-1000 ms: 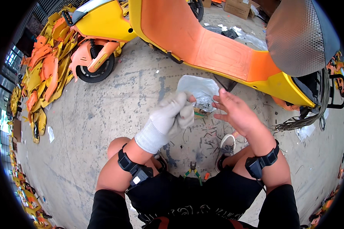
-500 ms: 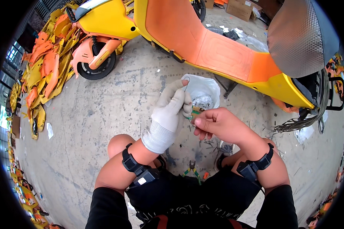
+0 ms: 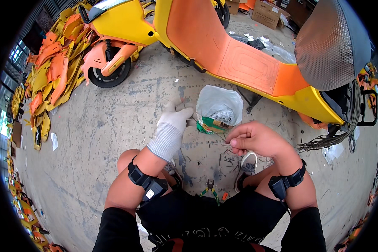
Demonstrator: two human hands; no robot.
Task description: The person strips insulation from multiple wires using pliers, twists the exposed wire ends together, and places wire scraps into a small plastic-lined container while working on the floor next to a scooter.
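My left hand (image 3: 174, 116), in a white knit glove, is raised left of the bag with its fingers bent together. A faint thin wire (image 3: 184, 103) shows at its blurred fingertips. My bare right hand (image 3: 256, 139) is closed in a pinch by the bag's near right edge. From its fingertips a thin dark strand, probably wire, reaches toward the bag; its other end is hard to make out. Between and beyond the hands stands an opened white bag (image 3: 209, 100) with a green lower part. Silvery crumpled material (image 3: 223, 115) lies inside it.
A yellow and orange scooter (image 3: 248, 63) stands across the far side. Wires (image 3: 329, 140) hang in a bundle at its right end. Body panels (image 3: 50, 71) are heaped at far left. Pliers (image 3: 210, 189) and short dark scraps (image 3: 229, 161) lie on the floor near my feet.
My hands have moved apart: the left went left and slightly down, the right slightly right and down. More of the bag now shows between them.
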